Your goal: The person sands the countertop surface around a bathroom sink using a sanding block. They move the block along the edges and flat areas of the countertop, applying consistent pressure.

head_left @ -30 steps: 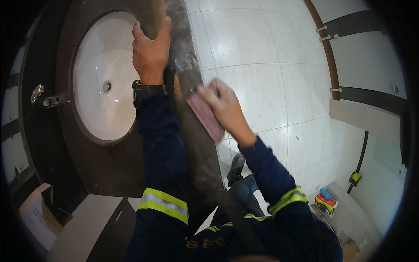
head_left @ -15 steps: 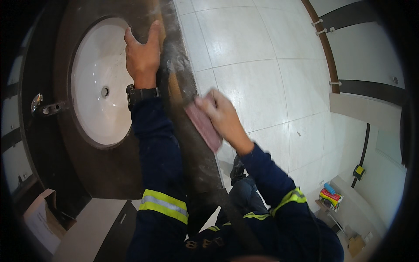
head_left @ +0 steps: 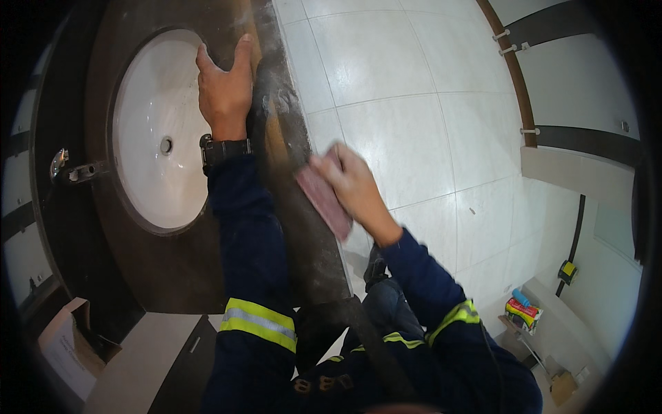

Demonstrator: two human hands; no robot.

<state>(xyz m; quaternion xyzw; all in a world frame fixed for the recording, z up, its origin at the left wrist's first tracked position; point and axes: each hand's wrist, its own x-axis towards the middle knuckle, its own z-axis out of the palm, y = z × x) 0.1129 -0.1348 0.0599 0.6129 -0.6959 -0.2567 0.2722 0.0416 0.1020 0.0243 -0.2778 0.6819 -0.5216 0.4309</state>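
My right hand, somewhat blurred, is closed on a flat maroon sanding pad. The pad lies along the front edge of the dark countertop, overlapping that edge. My left hand rests between the basin and the counter's front edge, thumb and forefinger spread wide, with nothing seen in it; its other fingers are hidden. Beside it is the oval white basin. Whitish dust and lighter brown patches mark the counter strip near my hands.
A chrome faucet stands behind the basin. An open cardboard box is at lower left. Pale floor tiles spread to the right. Low at right, a colourful package sits by a pale ledge, with a yellow-black tape measure nearby.
My right hand and the sanding pad have shifted very slightly, a touch to the right. My left hand stays where it was.
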